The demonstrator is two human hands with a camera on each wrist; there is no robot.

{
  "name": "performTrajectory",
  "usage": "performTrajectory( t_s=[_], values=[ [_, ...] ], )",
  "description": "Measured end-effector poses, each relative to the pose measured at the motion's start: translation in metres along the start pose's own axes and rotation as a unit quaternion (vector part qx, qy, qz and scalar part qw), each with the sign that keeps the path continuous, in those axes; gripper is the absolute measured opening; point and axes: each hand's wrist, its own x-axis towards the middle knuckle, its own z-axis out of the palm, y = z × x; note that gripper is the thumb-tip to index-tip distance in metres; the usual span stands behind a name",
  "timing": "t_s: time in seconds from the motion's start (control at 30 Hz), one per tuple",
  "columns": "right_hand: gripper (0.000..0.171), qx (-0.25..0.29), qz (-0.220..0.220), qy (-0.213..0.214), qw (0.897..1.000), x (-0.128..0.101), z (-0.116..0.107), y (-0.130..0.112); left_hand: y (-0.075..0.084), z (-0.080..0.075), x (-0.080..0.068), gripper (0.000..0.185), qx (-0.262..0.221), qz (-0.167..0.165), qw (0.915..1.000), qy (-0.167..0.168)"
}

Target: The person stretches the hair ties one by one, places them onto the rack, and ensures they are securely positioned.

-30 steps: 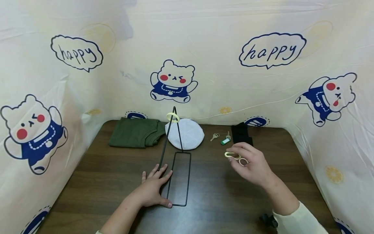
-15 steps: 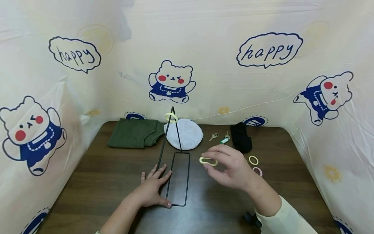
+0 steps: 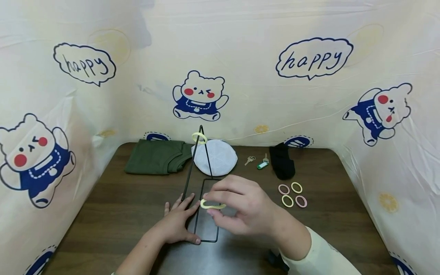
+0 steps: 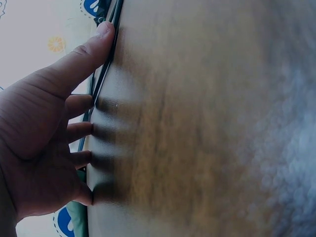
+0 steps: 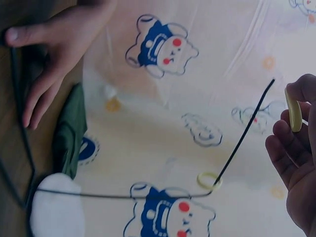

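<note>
In the head view a black wire stand [image 3: 208, 160] has a flat rectangular base, an upright and a long arm slanting back from its top. My left hand [image 3: 177, 225] presses the base's left side, fingers spread and fairly straight. In the left wrist view, the thumb [image 4: 94, 47] lies along the base wire [image 4: 103, 74]. My right hand [image 3: 245, 206] pinches a yellow hair tie [image 3: 212, 206] between thumb and fingers, above the base. The right wrist view shows this hair tie [image 5: 294, 109] close to the arm's free tip [image 5: 271, 82]. Another yellow hair tie [image 5: 200, 183] hangs at the stand's upper bend.
Several pink and yellow hair ties [image 3: 300, 201] lie on the table's right. Along the back are folded green cloth [image 3: 156, 156], a white knitted cap [image 3: 220, 156], small keys [image 3: 249, 160], a green-tagged key [image 3: 263, 165] and a black folded cloth [image 3: 282, 162].
My right hand has carried the pinched yellow hair tie leftward from the table's right side to over the stand's base, uncovering the loose hair ties. My left hand stays on the base.
</note>
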Motion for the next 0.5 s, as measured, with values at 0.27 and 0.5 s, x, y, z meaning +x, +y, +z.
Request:
performTrajectory(
  t_s=[0.27, 0.5],
  values=[
    [0.024, 0.010, -0.023, -0.008, 1.000, 0.021, 0.017, -0.002, -0.001, 0.000, -0.004, 0.117, -0.036, 0.018, 0.9989, 0.023],
    [0.026, -0.004, -0.025, -0.006, 1.000, 0.028, 0.026, 0.002, 0.000, 0.000, -0.006, 0.116, -0.043, 0.027, 0.9983, 0.029]
  ],
)
